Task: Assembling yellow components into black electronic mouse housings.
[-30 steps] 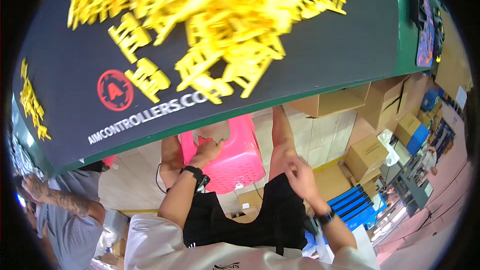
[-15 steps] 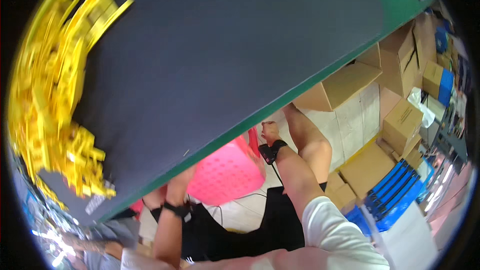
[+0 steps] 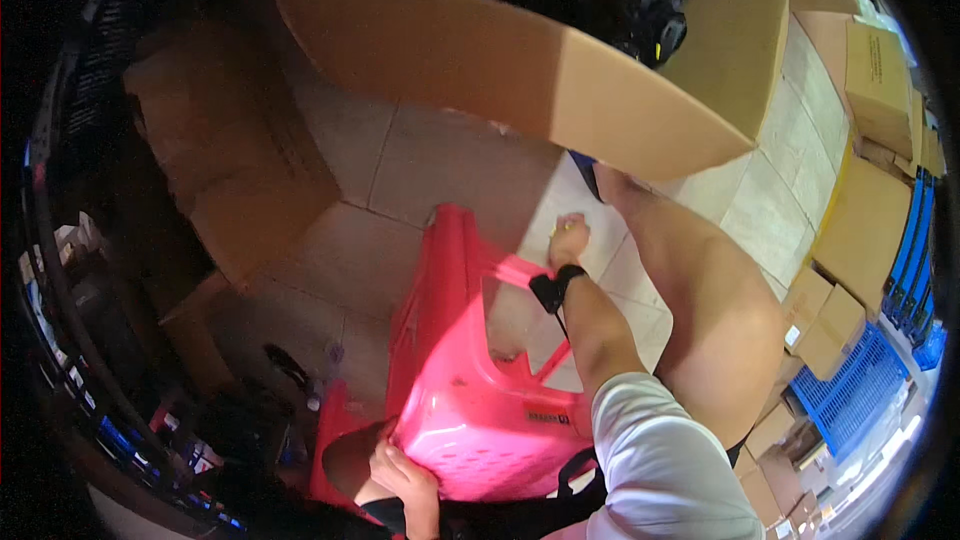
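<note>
A pink plastic stool (image 3: 460,370) with a perforated seat lies tipped between my legs, its legs pointing away from me. My left hand (image 3: 405,480) is at the near left edge of the seat, its fingers curled against the rim. Beyond the stool's right side, low above the tiled floor, my right hand (image 3: 570,240) is closed. A tiny yellow spot shows at its fingers, too small to name. A black strap with a small black device (image 3: 552,290) and a cable sits on my right wrist.
Ahead stands an open cardboard box (image 3: 520,80) full of black parts with yellow bits. A brown cardboard piece (image 3: 230,160) is at the left in shadow. More cartons (image 3: 880,85) and a blue crate (image 3: 855,400) stand at the right.
The view has swung down from the dark tabletop with yellow parts to the floor beneath. The stool now shows more fully. My left hand has come to its near edge; my right hand remains closed.
</note>
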Tool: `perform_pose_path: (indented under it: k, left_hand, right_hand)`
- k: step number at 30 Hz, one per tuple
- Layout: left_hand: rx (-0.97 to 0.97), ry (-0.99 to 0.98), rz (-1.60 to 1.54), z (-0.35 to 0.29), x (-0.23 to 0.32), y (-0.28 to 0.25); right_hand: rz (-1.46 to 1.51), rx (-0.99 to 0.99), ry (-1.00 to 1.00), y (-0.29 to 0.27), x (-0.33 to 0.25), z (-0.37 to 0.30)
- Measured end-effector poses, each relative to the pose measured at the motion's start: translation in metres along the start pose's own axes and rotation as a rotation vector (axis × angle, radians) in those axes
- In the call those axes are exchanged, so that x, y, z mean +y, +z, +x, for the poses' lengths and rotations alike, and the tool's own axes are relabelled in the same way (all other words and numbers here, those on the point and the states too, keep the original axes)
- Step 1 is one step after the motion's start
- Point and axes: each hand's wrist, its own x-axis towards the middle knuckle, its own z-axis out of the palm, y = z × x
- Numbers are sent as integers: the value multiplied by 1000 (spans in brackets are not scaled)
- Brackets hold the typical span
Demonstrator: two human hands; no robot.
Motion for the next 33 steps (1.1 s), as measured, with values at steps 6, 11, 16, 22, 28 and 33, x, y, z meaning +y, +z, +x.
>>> perform_pose_path:
  k: [6,11,16,22,28,33]
  left_hand:
    - [32,11,-31,-2,0,29]
    - [63,-61,90,0,-17,5]
    - [39,-35,14,-4,-2,28]
    - [52,32,50,-13,-17,21]
    - [37,-4,-7,-3,9,23]
    - [-260,-205,-11,5,-13,-27]
  right_hand:
    - [316,-68,300,-15,32,29]
    - [184,-349,408,-25,-9,3]
    - [-131,-335,377,-50,42,67]
    - [-308,-239,-190,-27,2,17]
    - [-43,-251,-95,-82,-26,13]
    - [614,-766,294,-206,-213,-93]
